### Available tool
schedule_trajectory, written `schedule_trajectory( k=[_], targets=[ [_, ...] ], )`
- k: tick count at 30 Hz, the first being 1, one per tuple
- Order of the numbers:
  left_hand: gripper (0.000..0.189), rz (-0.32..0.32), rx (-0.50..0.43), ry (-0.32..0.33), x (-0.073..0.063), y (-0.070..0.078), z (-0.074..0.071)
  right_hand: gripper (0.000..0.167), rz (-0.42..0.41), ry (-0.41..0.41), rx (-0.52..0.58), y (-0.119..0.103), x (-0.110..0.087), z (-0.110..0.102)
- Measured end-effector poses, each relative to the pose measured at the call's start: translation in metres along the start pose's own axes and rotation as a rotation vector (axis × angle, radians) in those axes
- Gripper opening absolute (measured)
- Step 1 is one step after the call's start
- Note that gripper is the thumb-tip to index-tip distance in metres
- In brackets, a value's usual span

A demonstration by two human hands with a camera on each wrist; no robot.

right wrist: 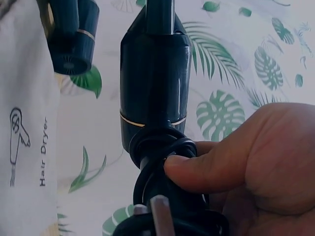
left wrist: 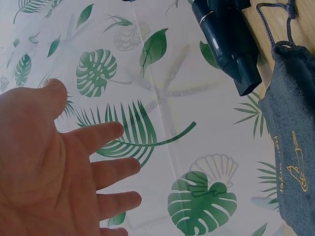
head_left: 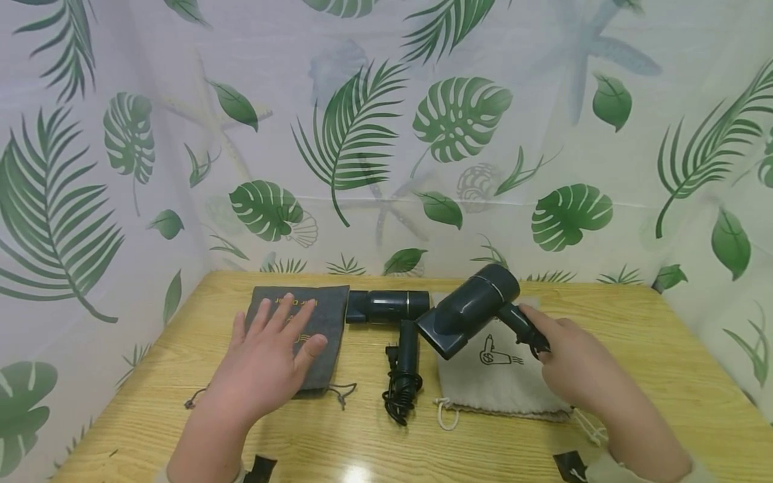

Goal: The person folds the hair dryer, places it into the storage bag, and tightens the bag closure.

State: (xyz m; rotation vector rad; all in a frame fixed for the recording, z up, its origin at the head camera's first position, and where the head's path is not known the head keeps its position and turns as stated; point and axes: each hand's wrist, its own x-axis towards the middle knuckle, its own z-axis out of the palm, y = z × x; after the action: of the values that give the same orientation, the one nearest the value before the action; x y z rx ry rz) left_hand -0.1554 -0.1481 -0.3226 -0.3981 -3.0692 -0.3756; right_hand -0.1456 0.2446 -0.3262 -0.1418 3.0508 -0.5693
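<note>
My right hand point(head_left: 576, 365) grips the cord-wrapped handle of a dark hair dryer point(head_left: 468, 305), lifted over a pale drawstring bag point(head_left: 492, 386). In the right wrist view the thumb presses against the handle of this hair dryer point(right wrist: 155, 78), and its metal plug prongs show near the bottom. With fingers spread and straight, my left hand point(head_left: 266, 365) hovers over a dark grey drawstring bag point(head_left: 326, 355) and holds nothing. Between the two bags a second dark hair dryer point(head_left: 389, 306) lies on the table, its cord wound about the handle.
A wooden table point(head_left: 374, 449) carries both bags and the second dryer. Behind and beside it hangs a white curtain point(head_left: 374, 241) printed with green leaves. The pale bag's white drawstring point(head_left: 447, 414) trails onto the wood, as does the grey bag's dark cord point(head_left: 343, 394).
</note>
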Motion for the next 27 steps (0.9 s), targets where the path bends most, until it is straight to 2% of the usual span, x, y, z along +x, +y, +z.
schedule_trajectory(
  k=[10, 17, 22, 27],
  targets=[
    [0.07, 0.016, -0.009, -0.003, -0.001, 0.004, 0.001, 0.069, -0.07, 0.016, 0.001, -0.022, -0.003, 0.011],
    [0.07, 0.023, 0.023, 0.035, -0.001, 0.007, 0.004, 0.071, -0.143, 0.036, -0.005, -0.032, -0.005, 0.015],
    [0.072, 0.053, 0.024, 0.059, 0.001, 0.011, 0.008, 0.072, -0.206, 0.053, -0.009, -0.04, -0.007, 0.018],
    [0.07, 0.098, -0.024, 0.072, 0.003, 0.022, 0.016, 0.072, -0.271, 0.069, -0.02, -0.048, -0.012, 0.023]
  ],
)
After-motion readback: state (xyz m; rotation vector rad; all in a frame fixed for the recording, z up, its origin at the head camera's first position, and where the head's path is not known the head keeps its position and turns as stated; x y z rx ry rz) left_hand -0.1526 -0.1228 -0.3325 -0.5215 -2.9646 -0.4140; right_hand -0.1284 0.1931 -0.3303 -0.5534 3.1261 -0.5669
